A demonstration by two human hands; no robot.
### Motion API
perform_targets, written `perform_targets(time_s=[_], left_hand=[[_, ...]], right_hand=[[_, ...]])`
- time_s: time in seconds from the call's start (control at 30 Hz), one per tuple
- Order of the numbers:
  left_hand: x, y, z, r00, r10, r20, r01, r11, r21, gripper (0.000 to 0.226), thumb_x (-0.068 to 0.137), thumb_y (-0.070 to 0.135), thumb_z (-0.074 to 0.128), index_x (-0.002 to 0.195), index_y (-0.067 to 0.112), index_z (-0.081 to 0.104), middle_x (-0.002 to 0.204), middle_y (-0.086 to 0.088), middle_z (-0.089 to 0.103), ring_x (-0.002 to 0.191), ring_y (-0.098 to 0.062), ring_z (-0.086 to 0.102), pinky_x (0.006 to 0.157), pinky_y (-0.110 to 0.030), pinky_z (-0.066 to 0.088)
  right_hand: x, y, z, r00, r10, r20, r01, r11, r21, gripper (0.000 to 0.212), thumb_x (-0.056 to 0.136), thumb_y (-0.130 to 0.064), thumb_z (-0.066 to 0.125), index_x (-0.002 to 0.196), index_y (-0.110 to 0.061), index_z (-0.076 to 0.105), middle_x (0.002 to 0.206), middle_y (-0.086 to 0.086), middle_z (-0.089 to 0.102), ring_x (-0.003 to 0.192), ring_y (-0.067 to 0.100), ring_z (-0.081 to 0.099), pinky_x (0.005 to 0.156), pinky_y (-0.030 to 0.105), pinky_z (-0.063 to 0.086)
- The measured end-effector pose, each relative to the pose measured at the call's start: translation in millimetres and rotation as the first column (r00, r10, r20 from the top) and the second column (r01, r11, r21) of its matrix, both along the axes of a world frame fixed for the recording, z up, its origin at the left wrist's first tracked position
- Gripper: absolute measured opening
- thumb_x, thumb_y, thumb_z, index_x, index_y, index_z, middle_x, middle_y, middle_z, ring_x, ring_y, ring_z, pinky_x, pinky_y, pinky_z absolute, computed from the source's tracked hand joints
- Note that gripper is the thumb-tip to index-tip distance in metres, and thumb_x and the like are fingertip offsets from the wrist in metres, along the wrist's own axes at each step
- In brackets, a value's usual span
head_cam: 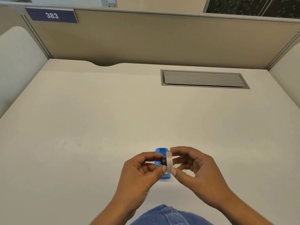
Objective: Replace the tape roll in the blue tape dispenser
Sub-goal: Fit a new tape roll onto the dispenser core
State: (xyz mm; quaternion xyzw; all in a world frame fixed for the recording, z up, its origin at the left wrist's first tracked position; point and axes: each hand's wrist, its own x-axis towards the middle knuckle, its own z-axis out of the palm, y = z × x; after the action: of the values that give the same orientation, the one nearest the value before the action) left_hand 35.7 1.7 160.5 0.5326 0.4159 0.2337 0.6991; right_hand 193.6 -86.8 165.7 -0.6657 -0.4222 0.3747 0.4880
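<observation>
The blue tape dispenser [159, 151] sits on the desk near its front edge, mostly hidden behind my hands. Above it my right hand [194, 169] pinches a clear tape roll [169, 162] by its rim, held on edge. My left hand [142, 169] grips a small black spool core [164, 161] between thumb and fingertips, its end touching the left face of the roll at the centre hole. How far the core sits inside the roll is hidden.
The cream desk [97, 119] is ringed by beige partition walls [146, 38]. A grey cable hatch [203, 79] lies flush at the back right. A sign reading 383 [52, 15] hangs at top left. My denim-clad lap [165, 215] shows at the bottom.
</observation>
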Motion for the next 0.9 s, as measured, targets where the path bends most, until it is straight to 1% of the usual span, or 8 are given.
perform_targets(time_s=[0.1,0.2,0.33,0.4,0.5,0.57,0.67,0.9], left_hand=[[2.7,-0.4,1.2,1.0,0.002,0.008,-0.002,1.0,0.007,0.025,0.07,0.024,0.082,0.092,0.033,0.075,0.082,0.0,0.079,0.079,-0.018,0.074,0.07,-0.014,0.055],[2.2,0.7,0.3,1.0,0.013,0.02,-0.013,1.0,0.002,0.023,0.073,0.017,0.081,0.09,0.033,0.075,0.081,-0.002,0.079,0.077,-0.018,0.075,0.068,-0.014,0.054],[0.2,1.6,-2.4,1.0,0.023,-0.001,-0.023,1.0,-0.006,0.022,0.076,0.011,0.08,0.088,0.029,0.076,0.081,-0.003,0.079,0.076,-0.018,0.075,0.07,-0.019,0.056],[0.1,1.2,-3.9,1.0,0.023,-0.02,-0.023,1.0,-0.01,0.022,0.076,0.011,0.08,0.089,0.029,0.076,0.081,-0.003,0.079,0.076,-0.018,0.074,0.074,-0.024,0.057],[1.0,0.4,-5.8,0.999,0.019,-0.036,-0.019,1.0,-0.005,0.021,0.076,0.012,0.079,0.09,0.028,0.077,0.084,-0.001,0.079,0.079,-0.019,0.075,0.082,-0.033,0.058],[1.6,0.1,-6.2,1.0,0.009,-0.02,-0.01,1.0,-0.01,0.017,0.076,0.019,0.079,0.091,0.027,0.078,0.085,-0.001,0.079,0.08,-0.019,0.075,0.084,-0.036,0.058],[1.4,0.6,-6.6,1.0,-0.012,0.004,0.012,1.0,-0.017,0.021,0.072,0.032,0.076,0.092,0.027,0.078,0.087,-0.001,0.079,0.082,-0.019,0.075,0.085,-0.038,0.058],[-1.1,1.2,-11.7,1.0,-0.025,-0.013,0.025,1.0,0.003,0.014,0.084,0.019,0.07,0.095,0.023,0.078,0.091,-0.002,0.079,0.084,-0.021,0.075,0.088,-0.043,0.057]], right_hand=[[-1.3,1.1,0.1,1.0,-0.007,-0.026,0.007,1.0,0.002,0.032,0.076,-0.027,0.081,0.104,-0.038,0.069,0.103,-0.014,0.074,0.095,0.013,0.07,0.073,0.018,0.056],[0.2,1.4,-0.3,0.997,-0.019,-0.074,0.02,1.0,0.006,0.03,0.075,-0.019,0.083,0.099,-0.033,0.071,0.1,-0.009,0.076,0.092,0.016,0.072,0.074,0.021,0.057],[1.2,0.7,-0.5,0.98,-0.057,-0.19,0.058,0.998,-0.001,0.023,0.073,-0.027,0.078,0.095,-0.03,0.075,0.092,-0.005,0.079,0.086,0.017,0.075,0.071,0.018,0.056],[1.4,0.7,-1.7,0.983,-0.063,-0.17,0.063,0.998,-0.008,0.019,0.078,-0.026,0.072,0.095,-0.032,0.077,0.093,-0.008,0.079,0.085,0.015,0.075,0.074,0.02,0.057],[1.8,0.0,-3.5,0.987,-0.054,-0.15,0.053,0.999,-0.01,0.026,0.084,-0.009,0.072,0.095,-0.032,0.077,0.092,-0.008,0.079,0.085,0.015,0.075,0.075,0.019,0.057],[2.2,-0.2,-4.0,0.99,-0.057,-0.126,0.056,0.998,-0.011,0.03,0.084,-0.003,0.072,0.095,-0.031,0.077,0.091,-0.008,0.079,0.085,0.014,0.075,0.073,0.016,0.056],[2.4,0.5,-3.8,0.991,-0.074,-0.115,0.074,0.997,-0.001,0.027,0.083,-0.004,0.074,0.093,-0.029,0.078,0.091,-0.008,0.079,0.083,0.014,0.075,0.072,0.015,0.055],[2.5,1.2,-8.7,0.994,-0.103,-0.046,0.102,0.994,-0.029,0.025,0.081,-0.001,0.074,0.088,-0.025,0.079,0.092,-0.012,0.078,0.086,0.01,0.073,0.071,0.014,0.055]])
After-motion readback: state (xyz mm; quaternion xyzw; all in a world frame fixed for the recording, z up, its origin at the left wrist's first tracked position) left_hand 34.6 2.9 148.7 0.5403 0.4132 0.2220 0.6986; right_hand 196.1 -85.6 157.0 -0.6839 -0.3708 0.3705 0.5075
